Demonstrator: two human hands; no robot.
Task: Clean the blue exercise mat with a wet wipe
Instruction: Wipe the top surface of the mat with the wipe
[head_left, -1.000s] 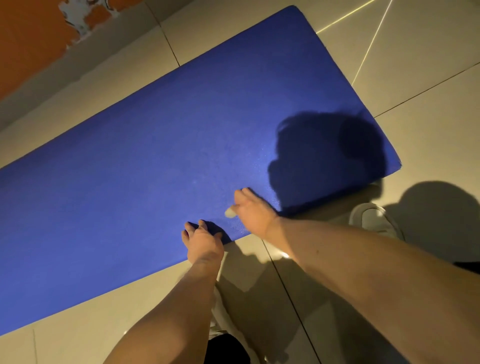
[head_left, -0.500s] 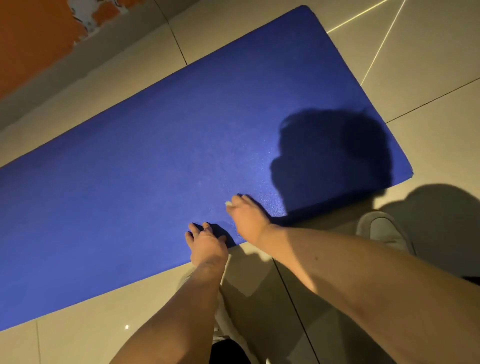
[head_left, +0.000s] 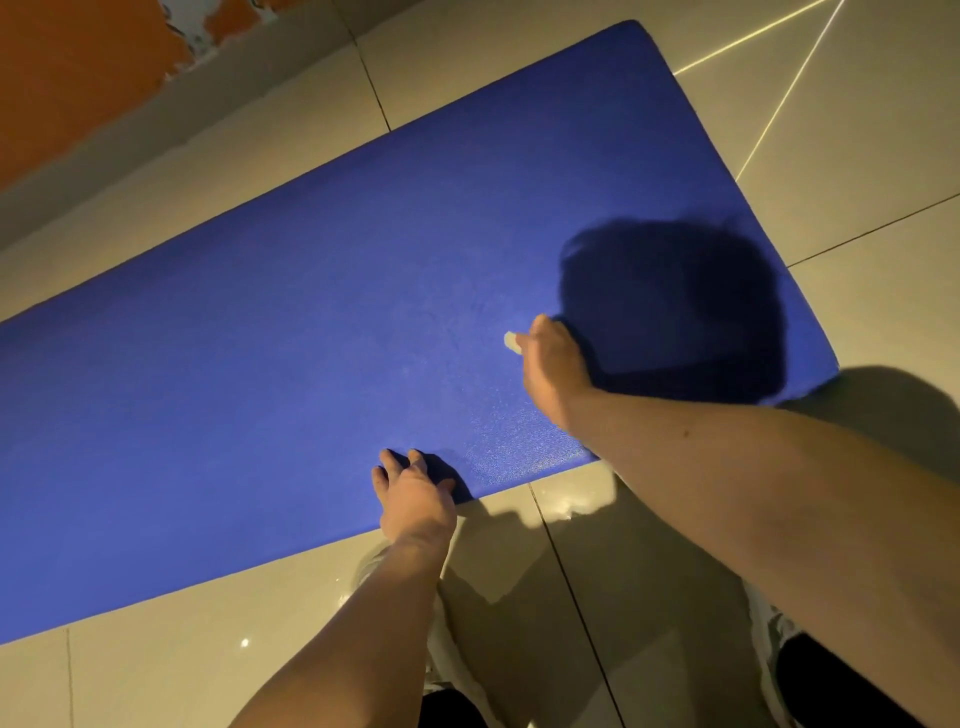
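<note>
The blue exercise mat (head_left: 311, 322) lies flat on the tiled floor, running from lower left to upper right. My right hand (head_left: 553, 366) presses on the mat near its middle right, closed on a small white wet wipe (head_left: 511, 342) whose corner shows at the fingertips. My left hand (head_left: 413, 493) rests with spread fingers on the mat's near edge, holding nothing. A dark head shadow falls on the mat just right of the right hand.
Beige floor tiles (head_left: 156, 649) surround the mat. An orange wall with a grey skirting (head_left: 104, 150) runs along the far left. A light shoe (head_left: 769, 629) and my dark trouser leg show at the lower right.
My right hand with the wipe has slid away from the near edge, farther onto the mat. My left hand has stayed at the near edge.
</note>
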